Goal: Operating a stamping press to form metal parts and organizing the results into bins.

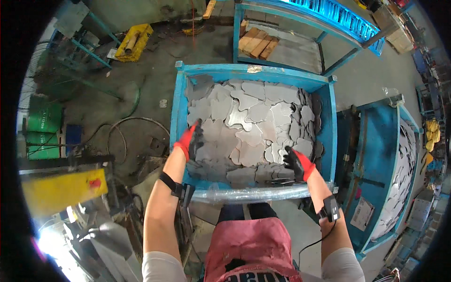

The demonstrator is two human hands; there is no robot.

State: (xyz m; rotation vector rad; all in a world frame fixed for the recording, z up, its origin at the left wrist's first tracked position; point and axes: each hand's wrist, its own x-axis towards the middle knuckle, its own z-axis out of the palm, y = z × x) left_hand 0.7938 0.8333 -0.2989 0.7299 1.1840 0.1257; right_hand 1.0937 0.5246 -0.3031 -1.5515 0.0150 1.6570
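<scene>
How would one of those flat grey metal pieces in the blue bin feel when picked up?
Probably stiff: the metal pieces lie flat, unbent. Likely slippery, being thin, shiny and loosely overlapped. Edges may be sharp; both the left hand and right hand wear gloves.

Dull grey sheet-metal blanks (249, 122) fill a chipped blue-painted steel bin (178, 113).

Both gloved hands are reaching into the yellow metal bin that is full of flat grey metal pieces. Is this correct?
Not quite: the bin is blue, not yellow, as the head view shows. The rest holds: the left hand and the right hand, both in red-and-black gloves, reach into it over the flat grey metal pieces.
</scene>
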